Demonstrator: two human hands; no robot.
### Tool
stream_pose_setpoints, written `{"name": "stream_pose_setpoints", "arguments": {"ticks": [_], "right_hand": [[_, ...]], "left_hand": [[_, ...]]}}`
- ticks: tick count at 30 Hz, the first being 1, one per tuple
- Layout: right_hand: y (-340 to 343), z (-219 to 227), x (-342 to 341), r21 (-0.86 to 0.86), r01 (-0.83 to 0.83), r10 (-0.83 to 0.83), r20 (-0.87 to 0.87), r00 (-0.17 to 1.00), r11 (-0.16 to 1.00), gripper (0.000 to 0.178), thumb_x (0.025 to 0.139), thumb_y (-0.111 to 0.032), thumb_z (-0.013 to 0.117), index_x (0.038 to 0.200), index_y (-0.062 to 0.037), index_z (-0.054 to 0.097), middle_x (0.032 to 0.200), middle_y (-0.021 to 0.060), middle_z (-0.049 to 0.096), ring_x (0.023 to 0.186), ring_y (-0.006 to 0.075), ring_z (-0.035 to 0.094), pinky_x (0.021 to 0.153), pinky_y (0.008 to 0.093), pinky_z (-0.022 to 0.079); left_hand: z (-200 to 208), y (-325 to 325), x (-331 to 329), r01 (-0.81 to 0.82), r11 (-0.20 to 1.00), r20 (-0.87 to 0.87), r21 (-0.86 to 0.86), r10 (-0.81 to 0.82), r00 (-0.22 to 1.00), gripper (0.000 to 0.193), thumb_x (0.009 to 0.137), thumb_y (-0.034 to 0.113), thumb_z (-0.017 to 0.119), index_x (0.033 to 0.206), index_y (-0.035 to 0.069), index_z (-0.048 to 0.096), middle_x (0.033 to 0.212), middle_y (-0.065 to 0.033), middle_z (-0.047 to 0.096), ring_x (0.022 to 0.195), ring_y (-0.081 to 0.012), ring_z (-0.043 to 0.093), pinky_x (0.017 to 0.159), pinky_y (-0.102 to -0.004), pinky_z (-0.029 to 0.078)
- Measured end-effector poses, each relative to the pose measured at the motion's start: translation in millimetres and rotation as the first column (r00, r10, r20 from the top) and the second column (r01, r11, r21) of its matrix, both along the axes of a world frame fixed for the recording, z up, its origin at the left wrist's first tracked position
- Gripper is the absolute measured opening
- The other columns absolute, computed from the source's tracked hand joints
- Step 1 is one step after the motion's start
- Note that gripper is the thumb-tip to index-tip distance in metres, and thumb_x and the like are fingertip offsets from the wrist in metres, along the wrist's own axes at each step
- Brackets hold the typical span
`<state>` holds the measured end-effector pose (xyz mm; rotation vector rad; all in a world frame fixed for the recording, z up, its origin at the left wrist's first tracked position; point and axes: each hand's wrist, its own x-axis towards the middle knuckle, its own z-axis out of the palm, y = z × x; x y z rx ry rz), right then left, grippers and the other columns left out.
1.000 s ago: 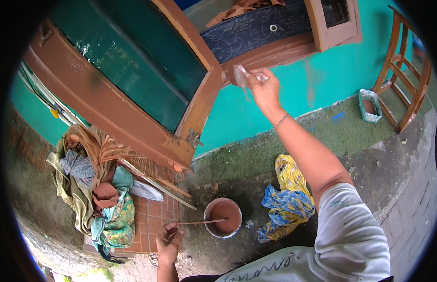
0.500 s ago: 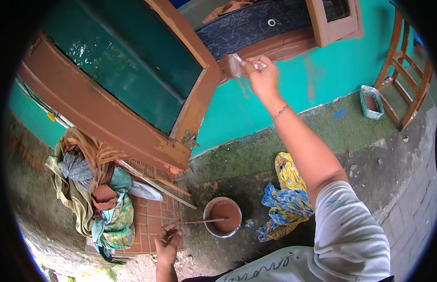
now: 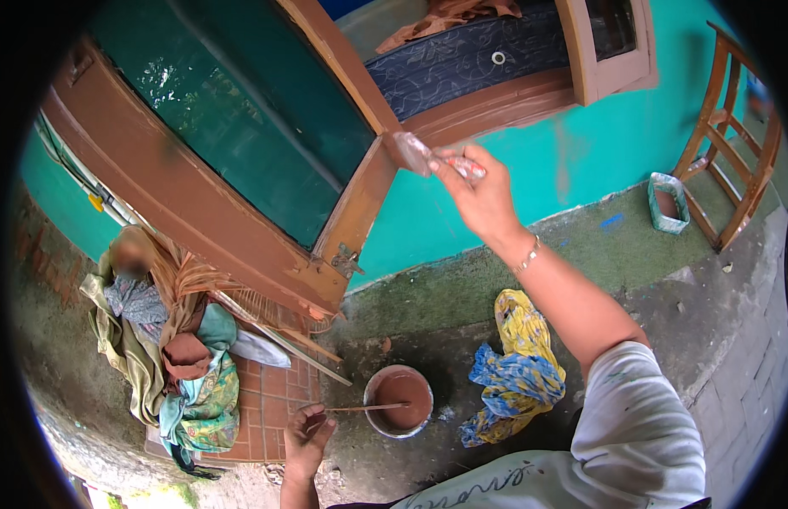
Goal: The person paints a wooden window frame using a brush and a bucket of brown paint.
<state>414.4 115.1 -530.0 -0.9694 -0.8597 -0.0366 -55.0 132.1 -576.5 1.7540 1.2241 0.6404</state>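
My right hand [image 3: 483, 193] grips a paintbrush [image 3: 413, 154] with a reddish, paint-smeared handle. Its bristles lie against the lower corner where the brown window frame [image 3: 353, 222] meets the brown sill [image 3: 496, 109]. My left hand [image 3: 305, 443] hangs low, fingers loosely curled and thumb apart from them. Close to its fingertips is the end of a thin stick [image 3: 360, 408]. That stick slants out of a round bucket [image 3: 373, 424] of brown paint on the ground; whether the fingers touch it is unclear.
A casement window with dark glass [image 3: 233, 110] swings out over the left side. Below it are heaped cloths [image 3: 203, 407] and poles [image 3: 267, 331]. A yellow and blue cloth [image 3: 517, 373] lies right of the bucket. Farther right are a paint container [image 3: 668, 204] and a wooden rack [image 3: 720, 136].
The brush has shifted left and slightly down, from the sill toward the window frame's corner. My right wrist has turned and lowered. My left hand has barely moved.
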Motion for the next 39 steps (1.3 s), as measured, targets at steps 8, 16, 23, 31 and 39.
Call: {"name": "stream_pose_setpoints", "arguments": {"ticks": [8, 16, 23, 31, 39], "right_hand": [[8.0, -16.3, -51.6, 0.045, 0.063, -0.071, 0.21, 0.975, 0.997, 0.012, 0.088, -0.007, 0.073, 0.094, -0.001, 0.065, 0.093, 0.0155, 0.069, 0.081, 0.0245, 0.067, 0.072, 0.0329, 0.052], [-55.5, -14.5, -77.0, -0.031, -0.278, 0.276, 0.272, 0.922, 0.96, 0.014, 0.087, -0.003, 0.074, 0.099, -0.0001, 0.067, 0.098, 0.0136, 0.071, 0.093, 0.0223, 0.069, 0.079, 0.0319, 0.054], [20.4, -13.7, 37.2, 0.006, -0.043, 0.043, -0.08, 0.996, 0.999, 0.014, 0.086, -0.004, 0.076, 0.097, 0.001, 0.069, 0.091, 0.0065, 0.071, 0.084, 0.0134, 0.068, 0.073, 0.027, 0.054], [26.4, 9.1, 38.2, 0.082, -0.166, 0.181, -0.233, 0.955, 0.983, 0.011, 0.088, -0.005, 0.073, 0.091, 0.0014, 0.065, 0.087, 0.008, 0.069, 0.079, 0.0128, 0.068, 0.069, 0.0279, 0.059], [2.0, 27.0, 37.6, 0.146, -0.204, 0.242, -0.324, 0.915, 0.968, 0.016, 0.091, -0.006, 0.067, 0.097, 0.008, 0.061, 0.088, 0.0175, 0.067, 0.076, 0.0251, 0.072, 0.068, 0.0351, 0.064]], "left_hand": [[2.6, -4.5, -0.7, 0.023, 0.999, 0.041, -0.024, -0.022, 0.999, 0.037, 0.085, 0.002, 0.077, 0.118, -0.001, 0.062, 0.105, -0.0089, 0.065, 0.096, -0.0152, 0.062, 0.086, -0.0283, 0.051], [8.2, -9.1, 2.3, 0.037, 0.999, -0.014, -0.006, -0.037, 0.999, 0.034, 0.087, 0.002, 0.074, 0.118, -0.002, 0.061, 0.103, -0.0076, 0.065, 0.096, -0.0151, 0.061, 0.086, -0.0284, 0.05], [10.5, -9.4, 1.9, 0.042, 0.999, -0.008, -0.005, -0.042, 0.999, 0.035, 0.087, 0.002, 0.075, 0.118, -0.003, 0.061, 0.103, -0.0068, 0.066, 0.096, -0.0142, 0.061, 0.086, -0.0279, 0.05], [15.3, -13.0, -1.8, 0.024, 1.0, 0.002, -0.016, -0.024, 1.0, 0.034, 0.088, 0.002, 0.074, 0.119, -0.002, 0.061, 0.102, -0.0062, 0.067, 0.094, -0.0129, 0.062, 0.086, -0.0276, 0.05], [0.8, -6.9, -12.1, 0.023, 0.999, 0.01, -0.03, -0.023, 1.0, 0.04, 0.083, 0.005, 0.08, 0.118, -0.002, 0.063, 0.108, -0.0092, 0.065, 0.098, -0.0158, 0.062, 0.087, -0.0295, 0.053]]}}
